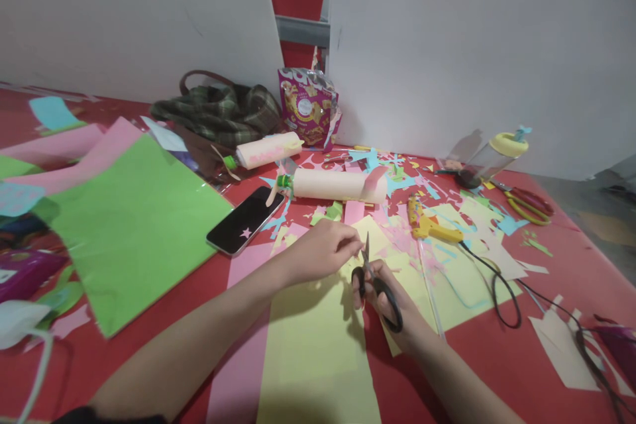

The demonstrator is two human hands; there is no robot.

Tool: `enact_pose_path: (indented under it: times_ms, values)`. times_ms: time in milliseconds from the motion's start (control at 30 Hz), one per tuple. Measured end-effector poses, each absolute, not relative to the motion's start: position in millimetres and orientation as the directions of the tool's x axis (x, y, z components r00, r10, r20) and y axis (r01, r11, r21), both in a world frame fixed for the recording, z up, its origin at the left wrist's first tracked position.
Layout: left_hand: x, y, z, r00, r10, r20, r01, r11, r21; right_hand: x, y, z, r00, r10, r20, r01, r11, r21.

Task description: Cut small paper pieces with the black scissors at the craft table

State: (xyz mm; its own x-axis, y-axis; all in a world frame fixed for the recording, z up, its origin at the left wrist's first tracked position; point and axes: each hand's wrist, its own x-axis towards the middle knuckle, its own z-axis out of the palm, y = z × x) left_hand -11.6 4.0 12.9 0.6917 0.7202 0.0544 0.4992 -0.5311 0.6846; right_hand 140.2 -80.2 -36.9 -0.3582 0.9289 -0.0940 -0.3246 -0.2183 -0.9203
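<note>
A green paper sheet (144, 232) covers the left of a red counter (189, 351), beside a smartphone (238, 224) topped with a pink paper star (246, 233). The left hand (320, 248) presses thumb and forefinger together near the scissor blades, anything between them too small to make out, with a paper-wrapped bottle (328, 185) lying beyond. Above yellow paper (318, 358), black-handled scissors (366, 256) point upward, the right hand's (397, 301) fingers curled around the handles. Farther right lies a yellow glue gun (437, 230).

the left sleeve (112, 417) is dark, probably black.
</note>
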Motion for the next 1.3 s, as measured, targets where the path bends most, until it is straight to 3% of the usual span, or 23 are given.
enact_pose_path:
  times_ms: [1300]
  values:
    - [-12.5,4.5,10.4,0.653,0.753,-0.074,0.535,-0.39,0.75,139.1,-78.8,-37.5,-0.402,0.915,-0.043,-0.347,-0.196,-0.917]
